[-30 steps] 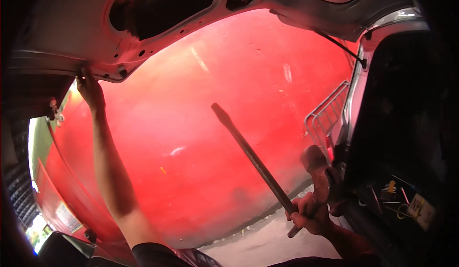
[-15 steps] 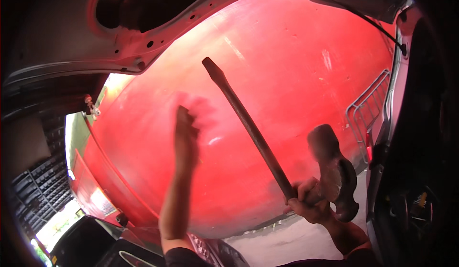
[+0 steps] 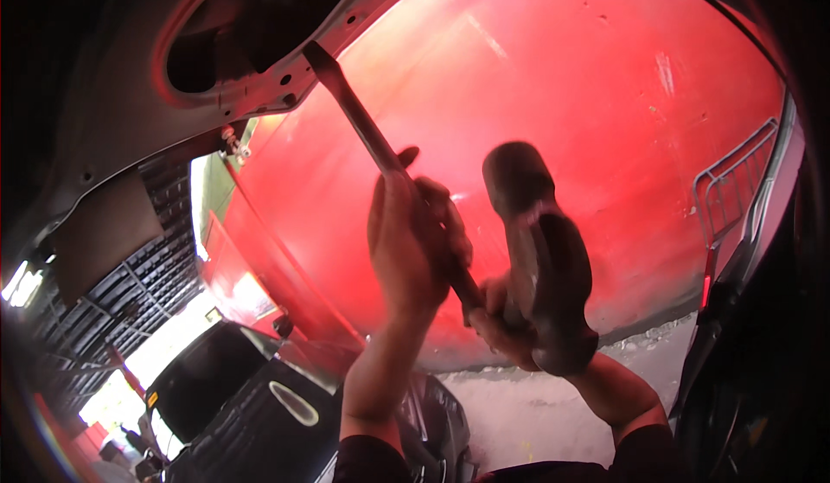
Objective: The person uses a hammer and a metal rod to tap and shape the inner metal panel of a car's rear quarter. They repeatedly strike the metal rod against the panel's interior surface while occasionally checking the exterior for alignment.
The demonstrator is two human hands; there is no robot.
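Note:
My left hand [image 3: 411, 241] is closed around the middle of a long dark metal pry bar [image 3: 354, 107]. The bar slants up to the left, and its flat tip overlaps the edge of the raised car lid [image 3: 251, 107]; whether they touch I cannot tell. At the bar's lower end my right hand [image 3: 506, 332] is closed, with the bar's end and a heavy hammer [image 3: 549, 262] in its grip. The hammer's thick dark head, blunt at the top and rounded below, hides part of this hand and most of its handle.
Behind stands a large red wall [image 3: 562, 94]. A metal rack [image 3: 735, 180] leans at the right, beside the dark car body edge [image 3: 778, 327]. At the lower left is a black vehicle [image 3: 233, 405] under a slatted roof [image 3: 112, 301]. Pale ground [image 3: 527, 405] shows below.
My left hand, loose and blurred in the air before, now grips the bar. Bar and hammer have moved up and left, bringing the tip to the lid's edge. The view has shifted too.

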